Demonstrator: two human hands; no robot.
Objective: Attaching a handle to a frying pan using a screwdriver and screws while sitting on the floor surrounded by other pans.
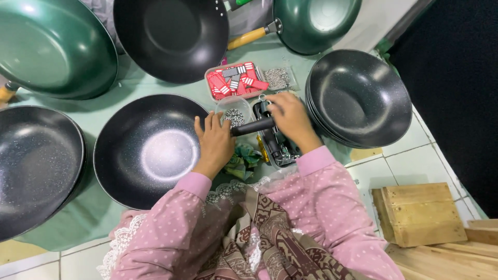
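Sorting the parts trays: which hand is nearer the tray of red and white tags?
Right. The right hand sits just below the tray of red and white tags; the left hand is farther down-left, by the black handle.

Wok (148, 150) under left hand (213, 145): black inside, fine white speckle, pale glare at centre. Handle (252, 126) gripped by right hand (291, 118): plain black. Stacked woks (359, 96) on the right: same black, white-speckled. Wok at far left (36, 166): black, speckled. Two upper pans (54, 46) (316, 21): dark green, glossy; the right one has a yellow-tan wooden handle (248, 38). Top centre pan (171, 36): matte black. Tray of tags (236, 80): red with white stripes, some grey. Cloth on the floor (129, 83): pale mint green. Sleeves (332, 207): pink with small white dots, white lace trim. Garment (270, 243): brown and cream pattern. Floor tiles (415, 145): white. Wooden boards (420, 212): light tan.
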